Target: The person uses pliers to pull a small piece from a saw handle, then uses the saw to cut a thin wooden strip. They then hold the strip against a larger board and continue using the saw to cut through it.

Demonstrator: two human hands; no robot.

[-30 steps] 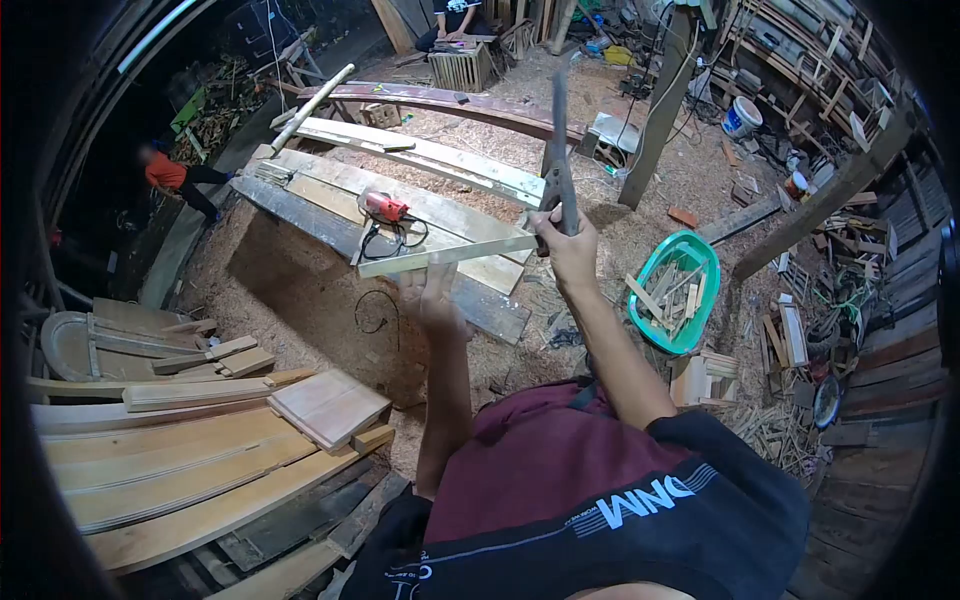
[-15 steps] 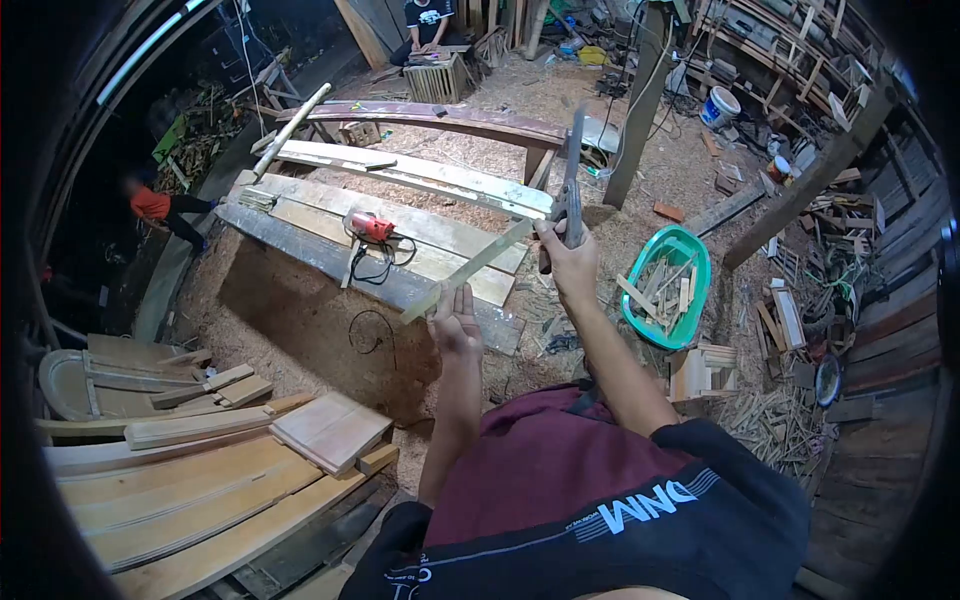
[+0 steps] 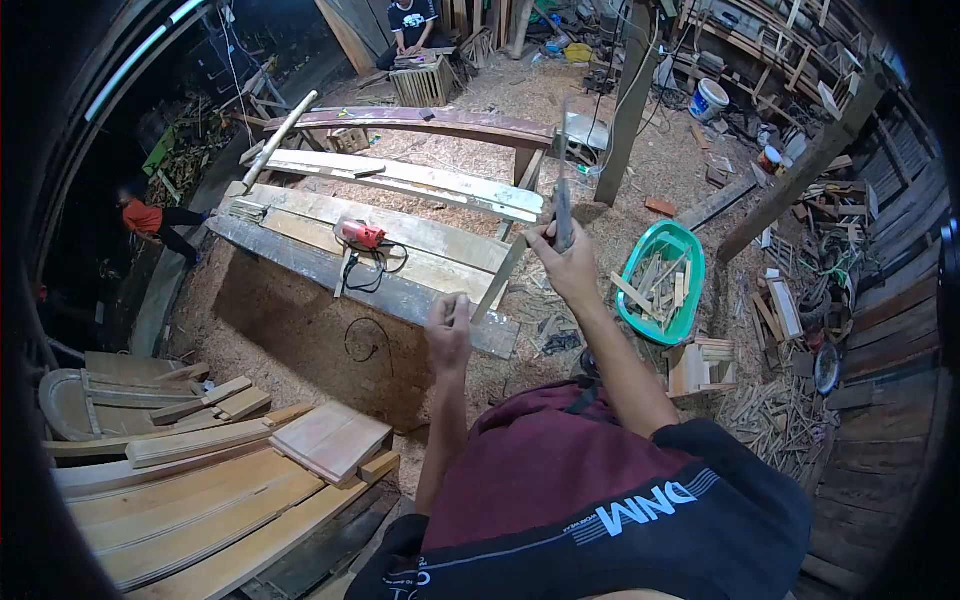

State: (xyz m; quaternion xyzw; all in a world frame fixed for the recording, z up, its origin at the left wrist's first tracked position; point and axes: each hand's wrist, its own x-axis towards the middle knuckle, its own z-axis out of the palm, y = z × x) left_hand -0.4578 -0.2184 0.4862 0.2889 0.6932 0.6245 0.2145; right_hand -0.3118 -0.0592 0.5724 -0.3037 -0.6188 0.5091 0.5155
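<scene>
My right hand [image 3: 568,262] is closed around what looks like a handsaw [image 3: 564,208], its narrow blade pointing up and seen nearly edge-on. The fingers of that same hand pinch the upper end of a thin wood strip [image 3: 500,278], which slants down toward the left. My left hand [image 3: 449,330] is raised just left of the strip's lower end, fingers bent and apart, with nothing visible in it. Beyond both hands, a red power tool [image 3: 362,234] with a black cord lies on long boards [image 3: 430,262].
To the right stands a green basin [image 3: 625,318] holding wood offcuts. Stacked planks [image 3: 190,490] fill the lower left. A wooden post [image 3: 626,120] rises ahead. One person [image 3: 412,25] sits at the back; another in an orange top [image 3: 145,217] is at far left.
My left hand has come away from the wood strip. The strip now hangs more steeply from my right hand, and the saw blade has turned edge-on.
</scene>
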